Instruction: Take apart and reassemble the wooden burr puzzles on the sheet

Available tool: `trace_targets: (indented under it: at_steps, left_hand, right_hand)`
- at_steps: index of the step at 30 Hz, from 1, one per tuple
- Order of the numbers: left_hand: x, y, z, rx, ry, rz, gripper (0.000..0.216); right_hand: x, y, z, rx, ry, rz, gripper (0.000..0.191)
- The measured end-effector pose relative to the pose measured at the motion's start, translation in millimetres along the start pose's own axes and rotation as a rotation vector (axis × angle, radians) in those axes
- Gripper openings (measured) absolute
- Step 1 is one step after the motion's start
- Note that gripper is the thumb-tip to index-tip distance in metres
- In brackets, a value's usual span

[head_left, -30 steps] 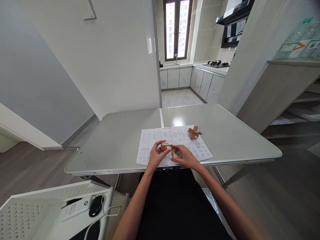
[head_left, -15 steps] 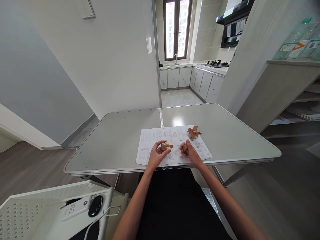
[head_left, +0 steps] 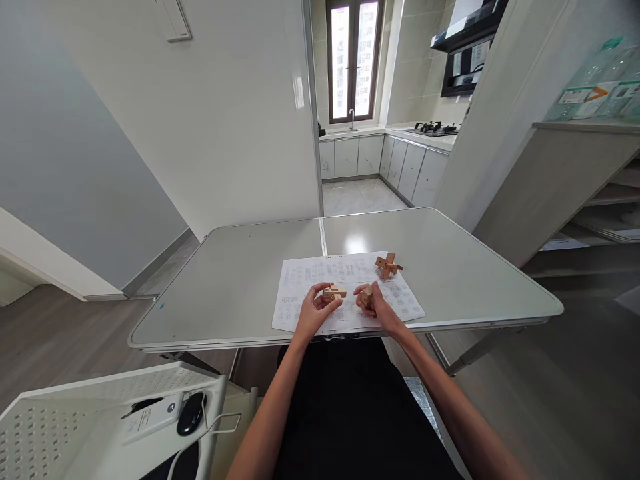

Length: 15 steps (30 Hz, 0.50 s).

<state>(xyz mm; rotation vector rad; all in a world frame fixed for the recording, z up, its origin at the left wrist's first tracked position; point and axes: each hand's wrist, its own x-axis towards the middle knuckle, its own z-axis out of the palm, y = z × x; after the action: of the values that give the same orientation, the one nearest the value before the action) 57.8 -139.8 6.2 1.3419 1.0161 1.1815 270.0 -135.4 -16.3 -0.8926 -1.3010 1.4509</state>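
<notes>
My left hand [head_left: 314,311] is closed on a few light wooden puzzle pieces [head_left: 335,292] fitted together, gripped between thumb and fingers above the sheet. Another wooden puzzle piece [head_left: 367,297] sits in my right hand [head_left: 381,311], whose fingers curl round it a short way to the right. Both hands hover over a printed sheet [head_left: 300,272] covered in small line diagrams. On the sheet's far right corner rests a darker, cross-shaped wooden puzzle [head_left: 388,265], touched by neither hand.
The pale folding table [head_left: 475,280] has a metal-trimmed edge. At lower left, a white perforated basket [head_left: 100,383] holds a black mouse [head_left: 191,413], a white box [head_left: 153,417] and a cable. Plastic bottles [head_left: 595,83] stand on a shelf at right.
My right hand has shifted slightly left and turned, so more of its wooden piece shows. The left hand and its pieces stay nearly still.
</notes>
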Motion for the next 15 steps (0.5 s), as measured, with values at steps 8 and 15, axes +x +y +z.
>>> trace_targets:
  at_steps: [8, 15]
  left_hand:
    - [0.1, -0.6, -0.1, -0.008, -0.008, 0.002, 0.054]
    - [0.7, -1.8, -0.1, -0.014, -0.008, 0.019, 0.053]
  right_hand:
    - [-0.6, -4.1, 4.4, -0.141, 0.021, -0.04, 0.053]
    - [-1.6, -1.9, 3.7, -0.213, 0.006, -0.047, 0.048]
